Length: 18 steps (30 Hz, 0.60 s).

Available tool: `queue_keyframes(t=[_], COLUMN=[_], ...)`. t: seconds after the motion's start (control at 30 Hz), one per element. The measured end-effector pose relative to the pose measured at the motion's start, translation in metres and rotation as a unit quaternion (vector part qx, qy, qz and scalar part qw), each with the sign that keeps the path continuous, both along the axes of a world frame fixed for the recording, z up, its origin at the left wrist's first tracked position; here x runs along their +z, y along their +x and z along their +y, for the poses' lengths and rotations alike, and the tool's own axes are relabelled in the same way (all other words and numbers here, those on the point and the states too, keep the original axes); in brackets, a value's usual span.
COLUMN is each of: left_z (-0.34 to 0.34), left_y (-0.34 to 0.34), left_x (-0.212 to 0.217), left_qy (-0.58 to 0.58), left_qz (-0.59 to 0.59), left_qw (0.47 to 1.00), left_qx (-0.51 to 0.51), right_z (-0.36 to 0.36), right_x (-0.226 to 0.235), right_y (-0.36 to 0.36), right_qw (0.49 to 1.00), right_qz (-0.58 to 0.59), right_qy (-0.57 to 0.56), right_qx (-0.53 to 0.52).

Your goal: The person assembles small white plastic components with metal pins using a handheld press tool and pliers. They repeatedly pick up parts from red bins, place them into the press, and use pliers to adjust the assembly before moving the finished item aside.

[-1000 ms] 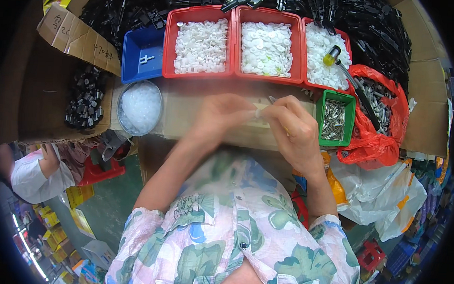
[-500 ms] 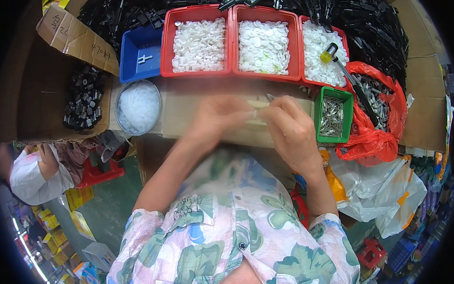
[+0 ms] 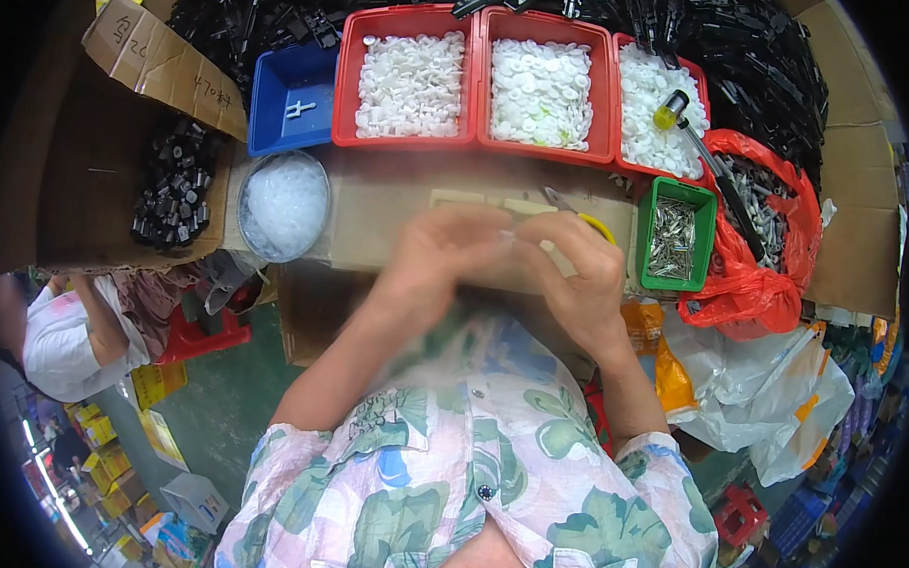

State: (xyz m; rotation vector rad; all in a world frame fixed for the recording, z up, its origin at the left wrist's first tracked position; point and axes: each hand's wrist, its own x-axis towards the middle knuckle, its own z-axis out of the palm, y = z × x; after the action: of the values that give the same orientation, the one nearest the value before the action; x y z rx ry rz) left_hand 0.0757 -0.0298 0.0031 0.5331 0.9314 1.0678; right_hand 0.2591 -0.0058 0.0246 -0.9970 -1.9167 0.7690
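Both hands meet at frame centre over the cardboard-covered counter (image 3: pixel 377 196). Left hand (image 3: pixel 440 258) and right hand (image 3: pixel 575 278) are blurred, fingertips pinched together around something very small at about (image 3: pixel 511 236) — a small pale part, too blurred to name. Grip of each hand: fingers curled in close, nearly shut, but whether each one truly has hold of the piece I cannot tell.

Around them: at 12 o'clock two red bins (image 3: pixel 411 82) and (image 3: pixel 541 87) of white plastic pieces, a third red bin (image 3: pixel 661 116) at 1 o'clock with a yellow-headed tool (image 3: pixel 671 111) lying in it. Blue bin (image 3: pixel 293 98) at 11 o'clock with one white piece. Round clear tub (image 3: pixel 282 203) of translucent bits at 9 o'clock. Green bin (image 3: pixel 674 237) of metal pins at 3 o'clock, just beside the right hand. Red plastic bag (image 3: pixel 765 285) past it. Black parts (image 3: pixel 172 189) in a cardboard box at 9 o'clock, further out.

Risks, as judgement:
- The tiny piece could slip from the pinch and drop off the counter's near edge onto the lap or floor, since the hands work right at that edge.
- Right wrist sits close to the green bin; a sideways swing could knock pins out.
- A tool with a yellow loop (image 3: pixel 592 224) lies under the fingers and may snag.
- A misaligned press could bend a pin.
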Motion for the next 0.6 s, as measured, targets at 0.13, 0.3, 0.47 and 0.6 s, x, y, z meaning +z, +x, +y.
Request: queue_keyframes(t=[0.13,0.3,0.47,0.6], left_z=[-0.003,-0.007,-0.003,0.002], left_y=[-0.003,-0.007,-0.027,-0.034], left_x=[0.001,0.002,-0.020,-0.033], left_qy=[0.045,0.091,0.358,0.467], left_qz=[0.054,0.119,0.492,0.579], left_qw=[0.997,0.989,0.792,0.667], left_qx=[-0.029,-0.005,0.055,0.049], right_z=[-0.002,0.003,0.020,0.028], right_x=[-0.002,-0.012,-0.033,-0.048], right_y=[-0.002,-0.006,-0.016,-0.020], right_qw=[0.999,1.000,0.998,0.994], right_qz=[0.016,0.012,-0.046,-0.087], right_qy=[-0.026,-0.011,0.042,0.068], right_qx=[0.011,0.025,0.000,0.004])
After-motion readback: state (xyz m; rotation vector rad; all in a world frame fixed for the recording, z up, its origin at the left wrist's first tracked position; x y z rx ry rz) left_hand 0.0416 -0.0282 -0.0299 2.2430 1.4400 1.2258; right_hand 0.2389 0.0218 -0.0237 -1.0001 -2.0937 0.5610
